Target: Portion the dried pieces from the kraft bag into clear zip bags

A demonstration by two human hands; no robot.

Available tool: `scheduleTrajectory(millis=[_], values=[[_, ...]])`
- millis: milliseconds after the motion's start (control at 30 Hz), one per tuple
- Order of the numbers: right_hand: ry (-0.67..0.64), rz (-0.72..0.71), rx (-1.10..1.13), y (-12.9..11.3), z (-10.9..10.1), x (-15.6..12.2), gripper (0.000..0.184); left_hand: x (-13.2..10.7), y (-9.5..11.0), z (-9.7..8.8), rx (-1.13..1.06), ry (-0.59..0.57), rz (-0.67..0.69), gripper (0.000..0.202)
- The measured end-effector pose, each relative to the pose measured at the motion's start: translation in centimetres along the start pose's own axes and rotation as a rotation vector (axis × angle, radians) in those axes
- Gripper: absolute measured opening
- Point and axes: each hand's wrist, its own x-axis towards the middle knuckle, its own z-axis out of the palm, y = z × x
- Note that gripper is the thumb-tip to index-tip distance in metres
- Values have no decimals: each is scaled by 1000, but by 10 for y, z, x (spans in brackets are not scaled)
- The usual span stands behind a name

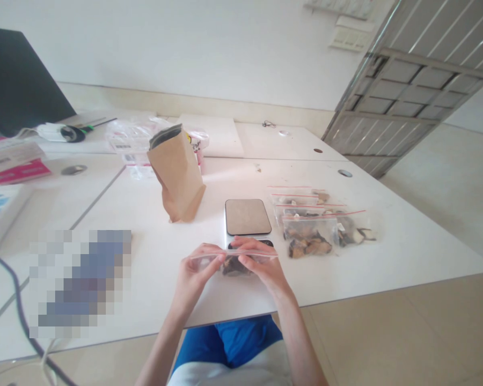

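On the white table (145, 279), a brown paper bag (177, 174) stands upright, its top open. In front of it, the left hand (195, 273) pinches the left end of a small zip bag (233, 261) with dark pieces inside, and the right hand (261, 265) pinches its right end. Behind lies a small scale (247, 217). Further right, several filled zip bags (316, 225) lie together.
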Motion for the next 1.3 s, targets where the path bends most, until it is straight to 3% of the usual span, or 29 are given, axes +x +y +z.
scheduleTrajectory(millis=[333, 567, 700, 1067, 1300], values=[[150, -149, -179, 6, 8, 2, 7, -3, -1, 4, -8, 99, -63, 26], [59, -11, -143, 4, 7, -2, 15, -2, 1, 0, -42, 56, -123, 28], [101, 54, -108, 4, 10, -3, 18, -2, 1, 0, -55, 54, -129, 28], [170, -139, -207, 4, 11, -2, 7, -1, 1, 4, -92, 79, -135, 28], [150, -88, -186, 3, 12, -2, 8, -1, 0, 6, -85, 49, -110, 25]])
